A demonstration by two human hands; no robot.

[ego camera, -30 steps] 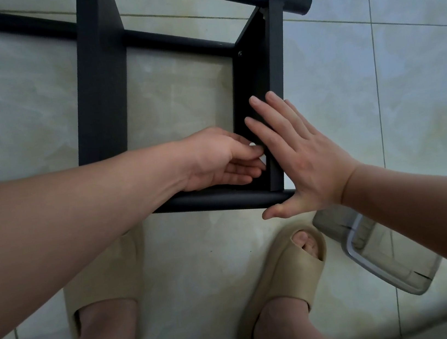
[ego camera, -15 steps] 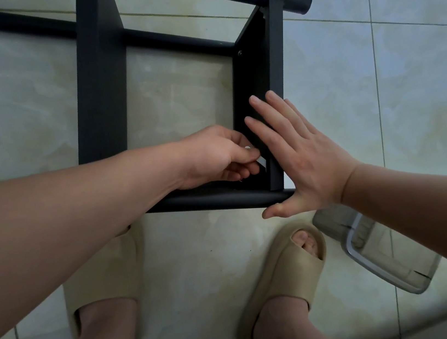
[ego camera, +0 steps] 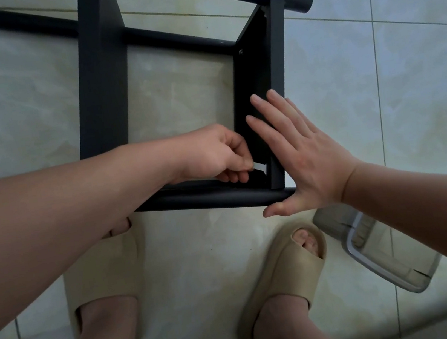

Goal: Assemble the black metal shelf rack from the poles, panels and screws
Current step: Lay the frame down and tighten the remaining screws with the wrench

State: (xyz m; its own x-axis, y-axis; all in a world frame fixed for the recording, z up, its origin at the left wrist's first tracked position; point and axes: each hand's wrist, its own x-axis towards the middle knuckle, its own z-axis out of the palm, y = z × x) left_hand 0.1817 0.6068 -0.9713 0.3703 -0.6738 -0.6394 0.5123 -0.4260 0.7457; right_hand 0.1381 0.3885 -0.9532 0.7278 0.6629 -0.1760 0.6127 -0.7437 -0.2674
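left hand: pinching small silver tool | right hand: flat open against panel

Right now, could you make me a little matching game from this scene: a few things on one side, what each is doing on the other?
Things:
1. left hand
2. right hand
3. clear plastic container
4. beige slipper

States:
A. lying on the floor tiles beside the right foot
B. spread flat against the black panel's edge
C. worn on a foot
D. fingers pinched on a small tool at the rack's inner corner

Pairs: 1-D, 2-B, 3-A, 4-C
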